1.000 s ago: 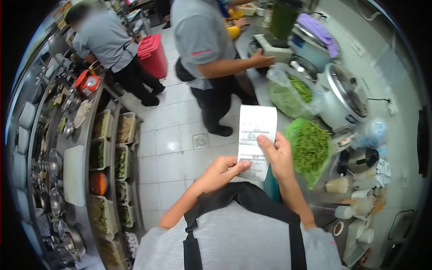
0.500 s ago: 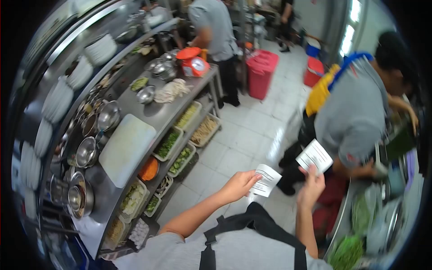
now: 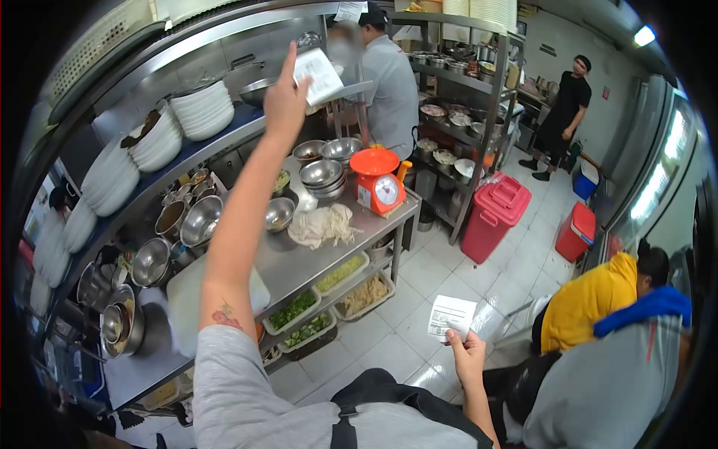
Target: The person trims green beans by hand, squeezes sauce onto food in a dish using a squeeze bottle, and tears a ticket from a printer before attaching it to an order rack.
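High over the steel table, my left hand (image 3: 286, 105) is raised near the upper shelf edge, a white printed slip (image 3: 318, 77) against its fingers. The index finger points up. Lower down, above the tiled floor, my right hand (image 3: 467, 355) pinches a second printed slip (image 3: 450, 317) by its lower edge. Another paper (image 3: 351, 10) hangs from the rail at the top. Below my left forearm lie a cutting board (image 3: 183, 299), metal bowls (image 3: 322, 173) and a pale cloth (image 3: 321, 226), beside an orange scale (image 3: 378, 182).
Stacked white plates (image 3: 203, 111) line the shelf at left. A co-worker (image 3: 393, 93) stands behind the table, another person (image 3: 568, 112) near the back wall. Two people (image 3: 609, 396) bend at lower right. A pink bin (image 3: 495, 217) and red cooler (image 3: 576, 230) stand on the floor.
The view has swung left and up. The paper, first held in both hands, is now two separate slips. My left hand has risen to the shelf; my right hand stays low with its slip.
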